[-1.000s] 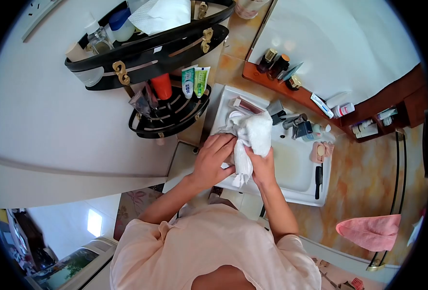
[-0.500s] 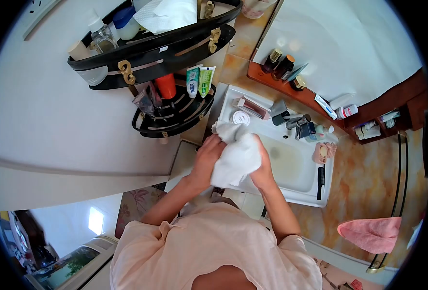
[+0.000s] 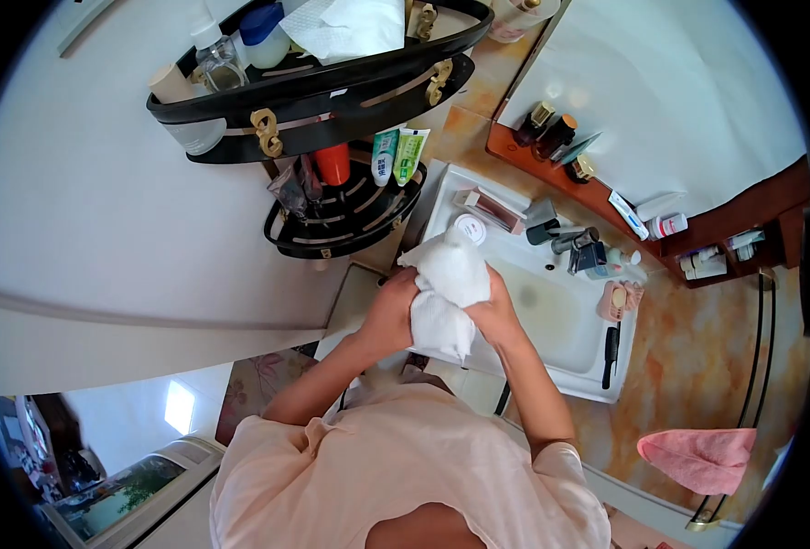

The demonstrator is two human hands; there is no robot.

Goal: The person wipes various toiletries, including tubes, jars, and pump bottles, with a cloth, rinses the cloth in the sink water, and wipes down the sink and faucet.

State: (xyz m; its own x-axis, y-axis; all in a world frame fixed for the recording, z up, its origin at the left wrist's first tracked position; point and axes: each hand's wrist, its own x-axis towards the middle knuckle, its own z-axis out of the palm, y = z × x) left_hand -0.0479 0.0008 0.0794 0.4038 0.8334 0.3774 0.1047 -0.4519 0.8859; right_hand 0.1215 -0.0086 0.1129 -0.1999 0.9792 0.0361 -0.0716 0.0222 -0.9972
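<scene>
Illegible lettering on two tubes

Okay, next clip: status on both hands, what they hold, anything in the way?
Left hand and right hand both gripping white cloth, bunched up. Cloth held over near side of sink. Nothing visible blocking either hand.

Both forearms reach forward, the left hand and right hand curled, facing each other

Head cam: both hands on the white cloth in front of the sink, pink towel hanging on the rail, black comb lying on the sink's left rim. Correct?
Not quite: in the head view, the black comb lies on the right rim of the sink. The rest stands.
</scene>
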